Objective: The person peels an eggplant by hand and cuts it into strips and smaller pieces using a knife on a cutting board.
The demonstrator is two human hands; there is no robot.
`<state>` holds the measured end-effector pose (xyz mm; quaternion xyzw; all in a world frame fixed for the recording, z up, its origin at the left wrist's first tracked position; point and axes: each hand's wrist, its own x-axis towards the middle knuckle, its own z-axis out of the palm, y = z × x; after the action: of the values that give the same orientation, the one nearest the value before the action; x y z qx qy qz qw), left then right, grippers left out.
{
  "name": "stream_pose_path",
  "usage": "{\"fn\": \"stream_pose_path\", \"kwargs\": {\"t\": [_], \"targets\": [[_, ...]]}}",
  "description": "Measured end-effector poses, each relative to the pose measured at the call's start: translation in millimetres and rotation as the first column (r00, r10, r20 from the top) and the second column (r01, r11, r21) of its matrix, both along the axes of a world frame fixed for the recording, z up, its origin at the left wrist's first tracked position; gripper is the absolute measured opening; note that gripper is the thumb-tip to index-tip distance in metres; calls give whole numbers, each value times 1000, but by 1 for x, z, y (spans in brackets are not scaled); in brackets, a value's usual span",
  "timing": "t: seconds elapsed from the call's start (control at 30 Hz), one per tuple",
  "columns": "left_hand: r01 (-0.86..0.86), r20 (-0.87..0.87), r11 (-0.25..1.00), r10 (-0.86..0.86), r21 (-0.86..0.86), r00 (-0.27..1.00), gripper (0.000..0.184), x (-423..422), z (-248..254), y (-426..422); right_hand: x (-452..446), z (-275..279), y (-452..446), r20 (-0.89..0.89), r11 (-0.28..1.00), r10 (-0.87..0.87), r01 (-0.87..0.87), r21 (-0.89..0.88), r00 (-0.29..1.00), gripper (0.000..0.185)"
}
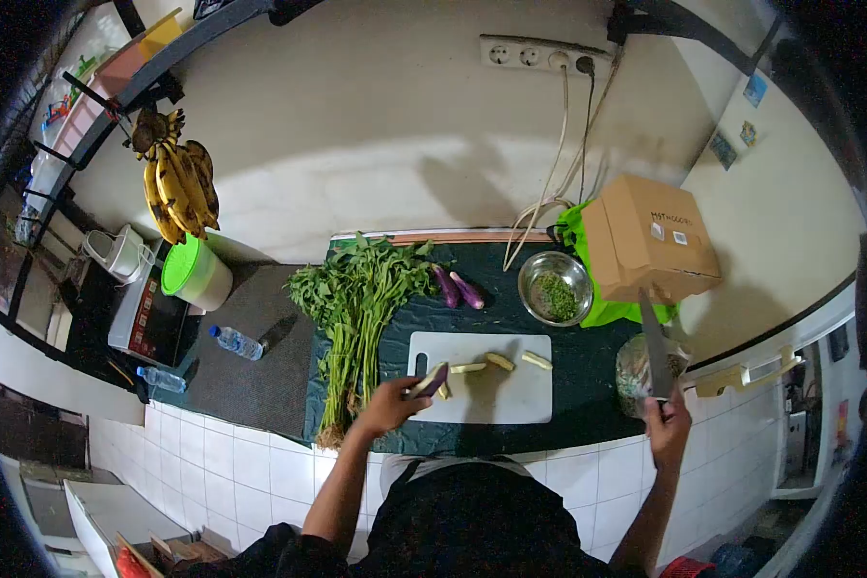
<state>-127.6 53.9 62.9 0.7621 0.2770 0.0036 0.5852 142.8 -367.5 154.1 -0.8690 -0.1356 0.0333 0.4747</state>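
Here, the left hand [385, 409] has its fingers clamped on an eggplant piece [428, 382] over the left side of the white board [491, 407]; it should be light, soft and a bit slick where cut, best pinched by its skin. The right hand's [669, 435] fingers wrap the handle of a stiff knife [655, 347], blade raised. Pale strips [500, 361] lie on the board, with two whole eggplants [467, 291] beyond, on the desk [583, 429].

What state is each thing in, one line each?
Left hand: closed on eggplant piece
Right hand: closed on raised knife
Two eggplants: whole
Cutting board: bearing cut pieces
Metal bowl: uncovered, chopped greens inside
Green-lidded container: closed
Bananas: hanging
Power strip: two sockets used, two free
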Motion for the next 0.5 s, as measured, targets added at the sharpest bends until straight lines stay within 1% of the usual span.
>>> {"fn": "stream_pose_path", "kwargs": {"t": [0.03,0.07,0.1,0.13,0.17,0.2,0.23,0.27,0.3,0.37,0.4,0.43,0.47,0.5], "targets": [[3,-33,999,-1,44,999,53,20,-24,-8,-2,-23,-2,0,999,26,-26,26,1000,60],[-1,-71,997,6,73,997,53,39,-41,-19,-9,-34,3,-72,997,54,-49,67,996,63],[-2,-107,995,13,103,994,53,60,-58,-29,-22,-27,16,-233,994,52,-29,101,971,65],[42,-134,984,-19,175,991,53,78,-90,-36,-24,-48,15,-71,989,141,-138,47,987,66],[92,-164,966,-52,243,985,53,90,-121,-41,-27,-63,15,59,975,219,-218,-33,974,67],[105,-163,963,-66,248,984,53,99,-137,-46,-31,-78,14,189,955,292,-273,-117,938,67],[100,-116,941,-65,324,991,54,108,-149,-51,-48,-51,25,67,963,261,-255,-87,963,69],[90,-67,914,-69,396,995,55,117,-154,-54,-66,-21,39,-54,972,222,-226,-63,973,71],[106,-64,912,-87,396,994,55,124,-148,-57,-68,-28,36,-18,966,219,-219,-141,976,74],[73,-45,924,-60,374,997,55,136,-137,-61,-75,-33,23,-37,948,203,-206,-244,978,76],[76,24,911,-94,406,995,53,138,-136,-61,-76,-34,19,-39,949,193,-197,-245,980,76],[85,20,910,-102,406,995,53,140,-136,-61,-78,-35,15,-75,933,163,-178,-313,984,75],[95,-32,916,-90,390,995,51,141,-135,-60,-79,-37,12,-108,911,132,-164,-379,985,75],[103,-83,921,-77,375,994,49,142,-137,-59,-80,-42,9,-110,912,127,-160,-377,986,75]]}}
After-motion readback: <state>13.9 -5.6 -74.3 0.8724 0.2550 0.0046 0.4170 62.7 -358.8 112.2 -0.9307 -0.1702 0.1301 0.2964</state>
